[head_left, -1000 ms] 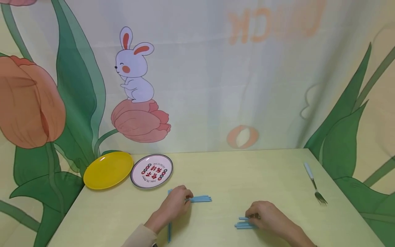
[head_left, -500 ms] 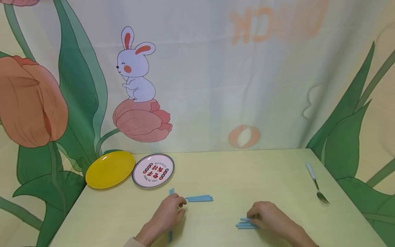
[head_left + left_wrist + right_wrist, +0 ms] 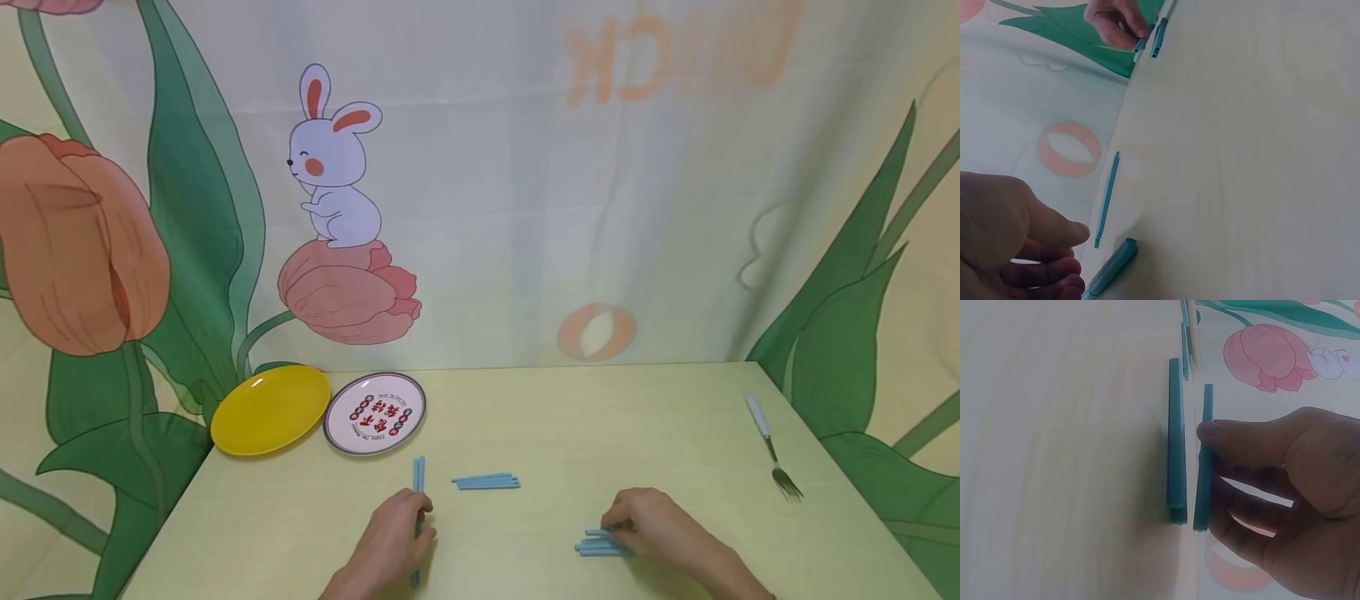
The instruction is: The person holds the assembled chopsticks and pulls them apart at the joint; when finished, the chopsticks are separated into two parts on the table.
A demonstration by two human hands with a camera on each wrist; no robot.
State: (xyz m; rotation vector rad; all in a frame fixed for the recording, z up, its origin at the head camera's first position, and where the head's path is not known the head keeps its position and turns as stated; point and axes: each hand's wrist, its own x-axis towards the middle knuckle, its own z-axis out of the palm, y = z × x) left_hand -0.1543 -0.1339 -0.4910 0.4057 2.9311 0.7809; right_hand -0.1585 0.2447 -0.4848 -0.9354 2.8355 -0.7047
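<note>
My left hand (image 3: 390, 537) is over a narrow group of light blue sticks (image 3: 418, 475) that points away from me on the table. In the left wrist view its thumb is apart from the loosely bent fingers, beside a blue stick (image 3: 1113, 269) and not gripping it. Just to the right, several blue sticks (image 3: 486, 482) lie side by side, crosswise. My right hand (image 3: 660, 525) pinches one blue stick (image 3: 1202, 494) between thumb and fingers. Close by it lie more blue sticks (image 3: 598, 550), partly hidden under the hand in the head view.
A yellow plate (image 3: 270, 411) and a white plate with red characters (image 3: 348, 437) are at the table's back left. Far right lies a fork (image 3: 768, 446) with a pale handle. Behind the pale yellow table (image 3: 600, 433) hangs a printed curtain (image 3: 480, 208).
My left hand has let go of the crosswise sticks and moved left and nearer, over the sticks that point away. The right hand keeps its place and its pinch.
</note>
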